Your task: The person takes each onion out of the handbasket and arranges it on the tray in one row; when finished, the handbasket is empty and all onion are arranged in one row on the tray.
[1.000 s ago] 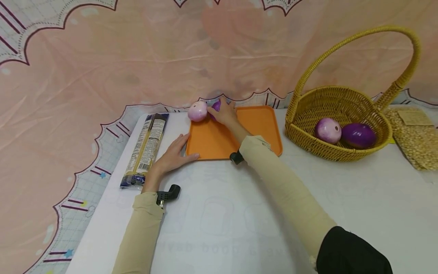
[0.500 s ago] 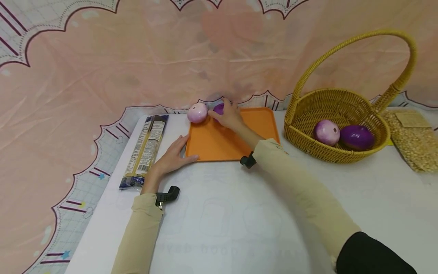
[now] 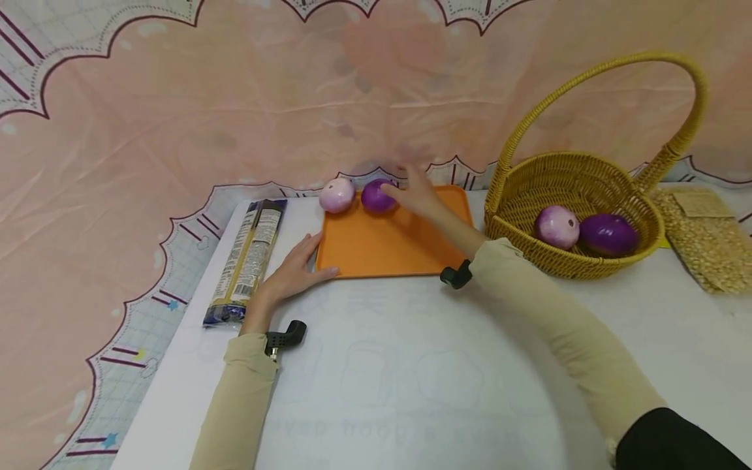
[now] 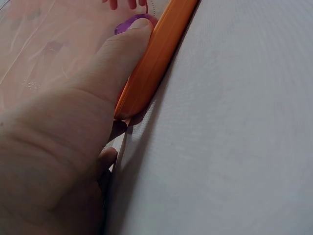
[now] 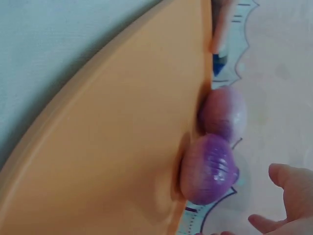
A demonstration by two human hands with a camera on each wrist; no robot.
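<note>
At the near left corner of the orange tray [image 3: 388, 251], my left hand [image 3: 294, 266] rests with its thumb along the front edge and its fingers by the left side. Two glossy onions sit along the tray's back: a pale purple onion [image 3: 337, 195] in the left corner and a deeper purple onion [image 3: 377, 197] to its right. Just right of the darker one is my right hand [image 3: 422, 196], fingers spread and holding nothing. The right wrist view shows a gap between that hand [image 5: 293, 196] and the onion [image 5: 208, 169].
A wicker basket [image 3: 578, 264] with a tall handle stands right of the tray, holding a pale purple onion [image 3: 556, 227] and a dark purple, rounded vegetable [image 3: 608, 235]. Beyond it lies a bag of yellow kernels [image 3: 702, 241]. A long printed packet [image 3: 247, 261] lies on the left.
My right hand has let go of the darker onion and drawn back to the right. That onion stays at the tray's back. The left hand keeps its place at the tray corner.
</note>
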